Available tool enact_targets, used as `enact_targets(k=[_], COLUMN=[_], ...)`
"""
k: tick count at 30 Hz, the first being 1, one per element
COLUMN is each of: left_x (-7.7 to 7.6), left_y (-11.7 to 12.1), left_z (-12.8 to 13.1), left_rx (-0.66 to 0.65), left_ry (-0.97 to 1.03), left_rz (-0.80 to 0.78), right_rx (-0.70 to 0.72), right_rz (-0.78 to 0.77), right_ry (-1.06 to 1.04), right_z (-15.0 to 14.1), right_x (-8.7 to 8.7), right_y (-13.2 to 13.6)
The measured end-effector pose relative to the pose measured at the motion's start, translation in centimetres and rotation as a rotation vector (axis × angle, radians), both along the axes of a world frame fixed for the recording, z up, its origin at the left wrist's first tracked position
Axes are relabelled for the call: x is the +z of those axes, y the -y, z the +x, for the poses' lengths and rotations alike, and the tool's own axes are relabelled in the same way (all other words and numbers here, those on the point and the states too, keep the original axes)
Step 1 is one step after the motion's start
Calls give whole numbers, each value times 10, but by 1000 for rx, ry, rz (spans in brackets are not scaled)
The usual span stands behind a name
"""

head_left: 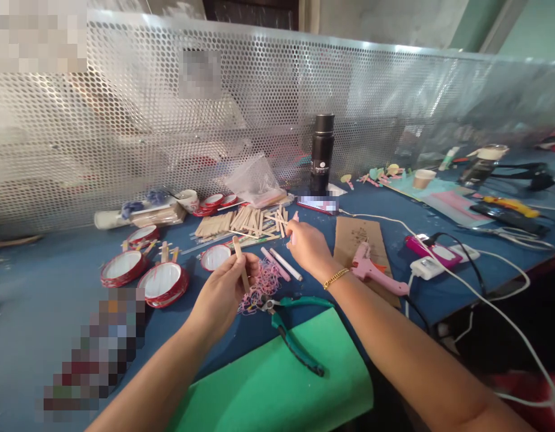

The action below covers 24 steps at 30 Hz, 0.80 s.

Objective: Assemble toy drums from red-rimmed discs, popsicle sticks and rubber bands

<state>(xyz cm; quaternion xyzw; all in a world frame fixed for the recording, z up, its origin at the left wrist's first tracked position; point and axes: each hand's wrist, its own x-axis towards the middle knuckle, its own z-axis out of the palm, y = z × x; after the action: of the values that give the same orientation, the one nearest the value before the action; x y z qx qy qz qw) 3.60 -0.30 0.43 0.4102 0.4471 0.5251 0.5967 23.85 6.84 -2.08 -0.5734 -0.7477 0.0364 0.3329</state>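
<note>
So the left hand point(221, 294) had a flat wooden stick point(239, 255) pinched between thumb and fingers, standing nearly upright with a slight tilt, its top poking out above the grip. The right hand point(311, 247) was farther forward, off to the right and apart from that stick. Its fingers were curled in next to the loose right end of a pile of wooden sticks point(248, 222), but I honestly couldn't tell if they were gripping anything. So the pile sat beyond the left hand and just left of the right one. Between the hands were a tangle of pinkish bands point(266, 282) plus a white pen point(288, 264). Teal-handled cutters point(286, 339) lay closer to the person, partly over a green sheet point(277, 384), and a pink glue gun point(378, 275) was right of the right wrist, partly on some cardboard point(347, 234).
</note>
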Motion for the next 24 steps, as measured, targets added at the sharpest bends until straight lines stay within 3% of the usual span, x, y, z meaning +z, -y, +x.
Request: enact_targets(k=[3, 6, 10, 14, 18, 24], left_x=[-1, 1, 1, -4, -9, -10], left_y=[1, 2, 4, 5, 5, 8], left_z=[0, -1, 0, 2, 4, 9], left_rx=[32, 49, -4, -39, -33, -78], left_ry=[-86, -123, -105, -132, -150, -203], left_rz=[29, 49, 23, 20, 40, 26], right_rx=[-24, 27, 306, 526, 552, 434], right_rz=[-37, 27, 159, 53, -6, 99], right_ry=[38, -40, -411, -793, -921, -785], right_z=[-3, -6, -17, -32, -41, -42], right_x=[0, 7, 19, 23, 22, 24], right_y=[1, 6, 22, 41, 50, 54])
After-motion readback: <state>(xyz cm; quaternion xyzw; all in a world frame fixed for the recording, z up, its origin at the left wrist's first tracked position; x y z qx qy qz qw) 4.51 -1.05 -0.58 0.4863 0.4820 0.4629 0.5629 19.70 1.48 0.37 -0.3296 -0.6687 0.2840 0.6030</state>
